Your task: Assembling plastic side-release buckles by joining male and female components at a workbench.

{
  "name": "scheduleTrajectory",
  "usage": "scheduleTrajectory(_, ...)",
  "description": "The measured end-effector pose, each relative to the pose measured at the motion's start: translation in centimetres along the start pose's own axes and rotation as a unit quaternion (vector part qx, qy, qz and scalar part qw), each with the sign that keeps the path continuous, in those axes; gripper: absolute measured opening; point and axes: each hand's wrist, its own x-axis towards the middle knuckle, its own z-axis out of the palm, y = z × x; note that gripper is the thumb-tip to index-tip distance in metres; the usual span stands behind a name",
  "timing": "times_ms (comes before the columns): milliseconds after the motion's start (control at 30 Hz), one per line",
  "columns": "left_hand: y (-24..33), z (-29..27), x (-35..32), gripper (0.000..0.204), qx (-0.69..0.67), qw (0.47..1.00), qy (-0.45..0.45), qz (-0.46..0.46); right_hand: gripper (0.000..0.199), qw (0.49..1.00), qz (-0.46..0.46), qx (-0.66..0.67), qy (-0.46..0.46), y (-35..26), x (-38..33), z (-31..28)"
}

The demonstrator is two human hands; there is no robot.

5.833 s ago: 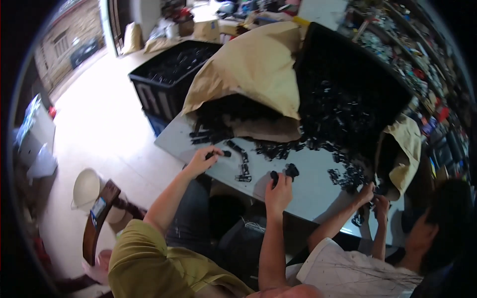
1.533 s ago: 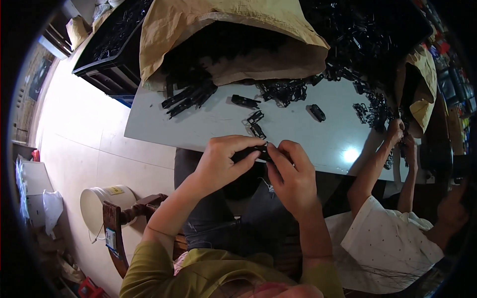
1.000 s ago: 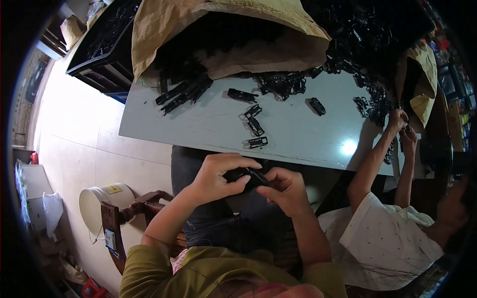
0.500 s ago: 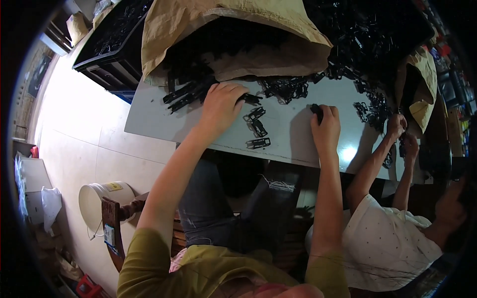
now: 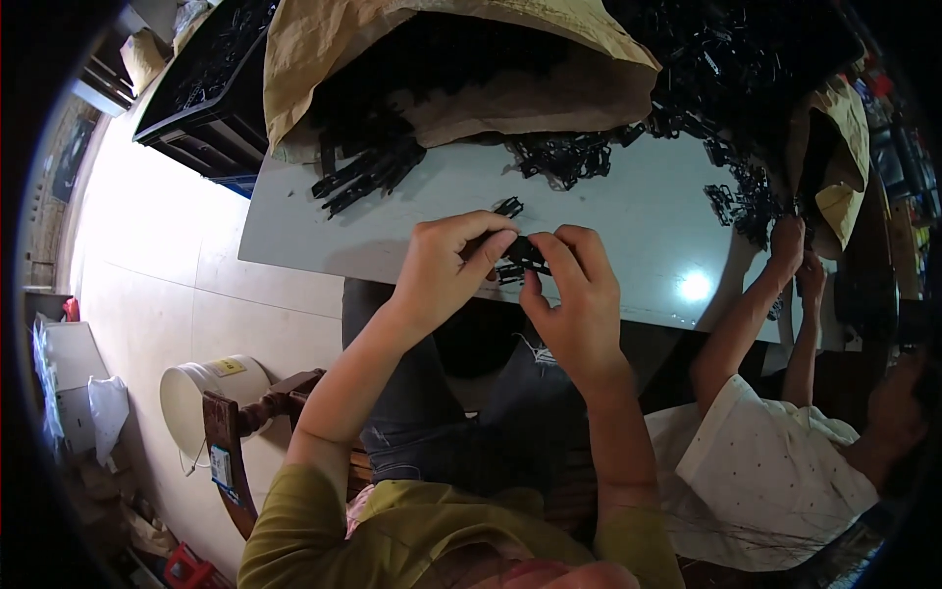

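My left hand point(image 5: 446, 263) and my right hand point(image 5: 577, 299) meet over the near edge of a pale grey table point(image 5: 628, 211). Together their fingertips pinch a small black plastic part point(image 5: 522, 257). One loose black part point(image 5: 508, 206) lies just beyond my hands. Long black parts point(image 5: 368, 169) lie spread at the mouth of a brown paper sack point(image 5: 510, 88), and a tangle of small black parts point(image 5: 564, 155) lies to their right.
A person in a white dotted shirt point(image 5: 760, 481) sits at my right, both hands point(image 5: 797, 255) at the table's right edge by another heap of black parts point(image 5: 741, 201). A dark crate point(image 5: 201, 93) stands far left. A white bucket point(image 5: 201, 398) and wooden chair point(image 5: 240, 432) are below left.
Half a second ago both my arms were stretched out to the parts on the table. Now my hands are drawn back together at the near edge, holding a black part between them.
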Motion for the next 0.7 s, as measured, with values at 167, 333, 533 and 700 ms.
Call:
scheduleTrajectory(167,0.8,0.1,-0.6,0.012,0.029,0.999,-0.025,-0.004,0.035,0.998,-0.035,-0.052,0.02,-0.5,-0.4,-0.6)
scheduleTrajectory(333,0.2,0.5,-1.5,0.014,0.11,0.99,-0.01,0.083,0.039,0.998,-0.026,-0.065,-0.011,-1.1,-0.9,-0.9)
scheduleTrajectory(533,-0.2,0.5,-3.4,0.028,0.073,0.995,-0.055,0.039,0.041,0.993,-0.054,-0.106,-0.025,-1.3,-2.5,-0.7)
scheduleTrajectory(700,-0.3,-0.5,-4.7,0.022,-0.1,0.975,-0.127,-0.153,0.039,0.997,0.003,-0.004,-0.073,-1.2,-4.0,-1.5)
